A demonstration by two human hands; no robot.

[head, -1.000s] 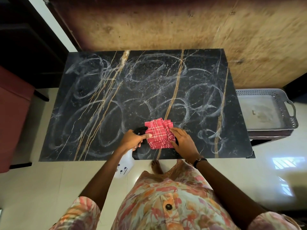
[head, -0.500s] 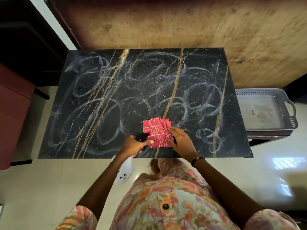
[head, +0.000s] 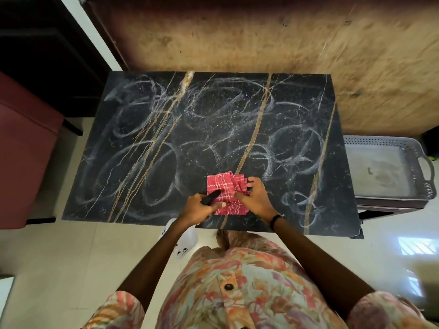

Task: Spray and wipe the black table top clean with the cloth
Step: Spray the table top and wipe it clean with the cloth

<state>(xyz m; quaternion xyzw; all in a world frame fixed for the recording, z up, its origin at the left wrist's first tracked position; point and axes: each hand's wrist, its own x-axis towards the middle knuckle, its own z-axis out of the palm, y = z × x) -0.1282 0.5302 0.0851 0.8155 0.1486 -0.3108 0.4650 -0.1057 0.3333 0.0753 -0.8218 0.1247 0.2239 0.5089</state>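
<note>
The black marble-look table top [head: 166, 138] has gold veins and is covered in white swirled smears. A folded red checked cloth [head: 222, 186] lies near its front edge. My right hand [head: 255, 198] grips the cloth's right side, fingers curled over the folds. My left hand [head: 202, 207] holds the black head of a white spray bottle [head: 179, 238], whose body hangs below the table's front edge. The left thumb touches the cloth's lower left corner.
A grey plastic tray [head: 420, 160] with handles sits on a stand right of the table. A dark red seat [head: 23, 150] stands to the left. A worn brown wall runs behind the table. Pale floor tiles lie in front.
My right hand's fingers have curled up and gathered the cloth's right edge, where they lay flat before. The left hand with the bottle stays against the cloth's left side.
</note>
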